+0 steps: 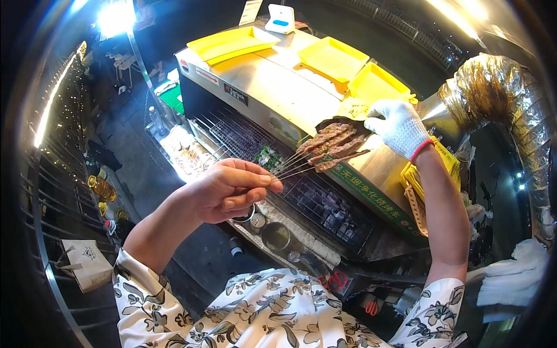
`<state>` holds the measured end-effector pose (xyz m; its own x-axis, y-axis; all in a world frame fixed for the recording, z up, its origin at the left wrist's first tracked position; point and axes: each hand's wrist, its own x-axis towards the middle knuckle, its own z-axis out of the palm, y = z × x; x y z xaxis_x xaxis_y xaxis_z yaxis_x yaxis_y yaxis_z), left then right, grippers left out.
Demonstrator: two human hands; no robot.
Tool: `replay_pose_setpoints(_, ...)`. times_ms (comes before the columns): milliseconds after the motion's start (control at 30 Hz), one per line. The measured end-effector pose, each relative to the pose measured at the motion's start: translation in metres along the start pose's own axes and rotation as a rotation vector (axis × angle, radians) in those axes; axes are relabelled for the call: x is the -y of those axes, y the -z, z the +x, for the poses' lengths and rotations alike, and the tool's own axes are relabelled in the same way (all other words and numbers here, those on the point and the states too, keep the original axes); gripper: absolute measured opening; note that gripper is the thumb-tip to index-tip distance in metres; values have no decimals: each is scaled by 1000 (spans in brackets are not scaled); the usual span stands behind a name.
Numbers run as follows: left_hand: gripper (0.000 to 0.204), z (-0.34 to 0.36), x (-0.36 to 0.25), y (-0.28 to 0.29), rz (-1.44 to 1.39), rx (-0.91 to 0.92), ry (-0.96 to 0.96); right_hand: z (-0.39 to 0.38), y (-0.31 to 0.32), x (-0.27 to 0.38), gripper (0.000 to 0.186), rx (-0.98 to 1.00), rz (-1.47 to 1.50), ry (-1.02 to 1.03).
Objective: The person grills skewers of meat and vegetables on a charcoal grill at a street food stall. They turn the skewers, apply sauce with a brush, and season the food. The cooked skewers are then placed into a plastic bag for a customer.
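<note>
My left hand [235,191] is bare and closed around the thin metal ends of several skewers [288,166]. Browned meat [333,143] covers their far ends, fanned out over the grill's front edge. My right hand [400,124], in a white knit glove with a red cuff, is pinched at the edge of what looks like a yellow-patterned bag [352,108] with a dark inside. This bag lies right behind the meat, which partly covers it. Below the skewers, the grill [238,134] has a wire rack and a dark tray section, with some green leaves near the middle.
Yellow trays [333,58] stand on the steel counter top [278,87], with a small white device [281,18] at the back. Cups and a metal pot [275,236] line the near ledge. A foil-wrapped duct [510,87] rises at right. Red-handled scissors [371,305] hang low.
</note>
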<state>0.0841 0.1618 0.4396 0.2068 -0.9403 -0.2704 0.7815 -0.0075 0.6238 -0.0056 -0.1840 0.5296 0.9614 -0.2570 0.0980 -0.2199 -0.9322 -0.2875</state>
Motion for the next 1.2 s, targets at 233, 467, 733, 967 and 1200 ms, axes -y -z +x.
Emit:
replay_pose_setpoints(233,22,10,-7,6,63,-156,-70,-4,1,-5,21,-16,-67,47)
replay_pose_setpoints(467,20,12,-23,7,89,-106,-122,-5,4,-8,20,-20,-155,103)
replay_pose_setpoints(733,22,16,-41,30,93,-72,-19,-1,8,-18,21,26,-190,200)
replay_pose_setpoints(967,22,24,-67,40,163,-61,53,4,11,-19,22,85,-211,184)
replay_pose_setpoints(1200,21,31,-85,55,189,-39,94,3,15,-10,22,133,-85,66)
